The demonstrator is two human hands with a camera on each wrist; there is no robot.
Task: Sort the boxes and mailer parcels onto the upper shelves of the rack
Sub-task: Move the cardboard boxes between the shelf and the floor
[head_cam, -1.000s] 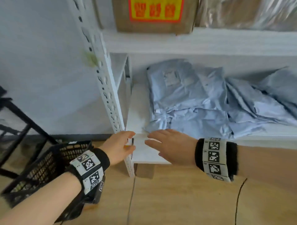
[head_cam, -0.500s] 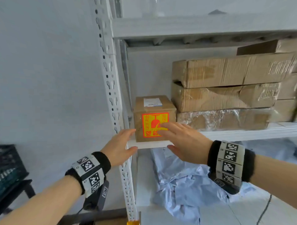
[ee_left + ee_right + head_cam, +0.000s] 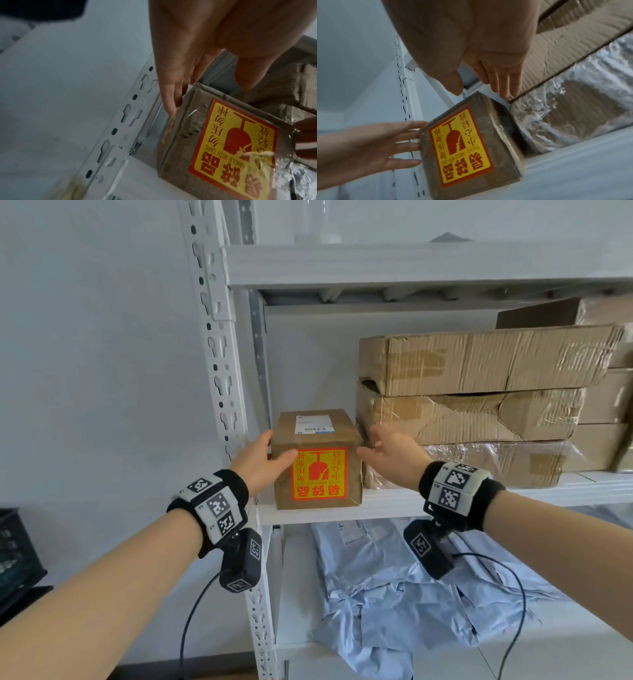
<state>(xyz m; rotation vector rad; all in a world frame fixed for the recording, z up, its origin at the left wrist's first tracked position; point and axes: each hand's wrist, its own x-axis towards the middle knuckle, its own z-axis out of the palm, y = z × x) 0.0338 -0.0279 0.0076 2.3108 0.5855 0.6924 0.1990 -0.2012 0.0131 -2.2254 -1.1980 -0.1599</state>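
White metal rack (image 3: 219, 361) with slotted upright; middle shelf (image 3: 394, 501) carries a small brown box (image 3: 318, 460) with red-yellow fragile sticker, at the shelf's left end, left hand (image 3: 257, 462) fingers on its left face, right hand (image 3: 394, 457) fingers just past its right edge. Right of those fingers, a stack of flat cardboard boxes (image 3: 479, 398), bottom one plastic-wrapped. Shelf below the wrists holds crumpled blue-grey mailer parcels (image 3: 387, 587).
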